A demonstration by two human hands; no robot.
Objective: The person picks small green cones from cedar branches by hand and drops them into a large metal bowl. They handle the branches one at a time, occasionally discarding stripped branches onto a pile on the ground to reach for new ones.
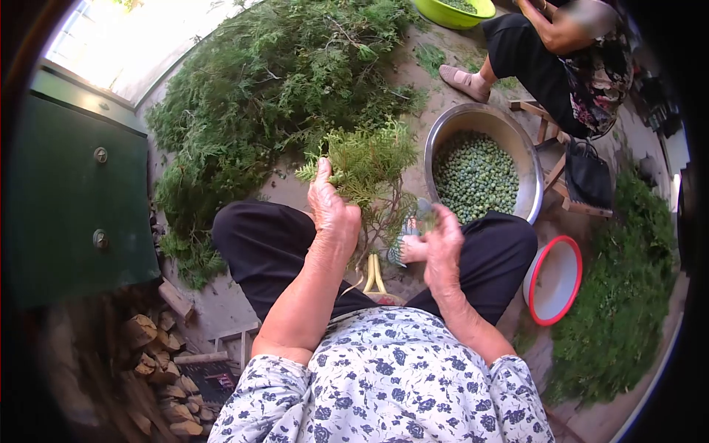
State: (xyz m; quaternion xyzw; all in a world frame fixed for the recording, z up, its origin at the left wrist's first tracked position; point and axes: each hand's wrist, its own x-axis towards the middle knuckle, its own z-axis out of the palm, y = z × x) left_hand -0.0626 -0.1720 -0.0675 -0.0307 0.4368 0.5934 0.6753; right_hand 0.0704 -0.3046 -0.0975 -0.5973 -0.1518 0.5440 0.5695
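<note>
Fingers (323,173) snug around evergreen branch (378,161)

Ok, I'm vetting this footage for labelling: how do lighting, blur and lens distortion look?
Head view: strong fisheye bending, black corners; glare washes out the upper left, above the green panel; firewood at lower left blurs toward the edge; the right hand looks slightly motion-blurred, the left hand and green sprig somewhat sharper; green berries in the metal basin read clearly.

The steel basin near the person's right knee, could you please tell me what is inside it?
The steel basin holds a heap of small green berry-like cones, which covers its floor; anything beneath cannot be seen.
</note>
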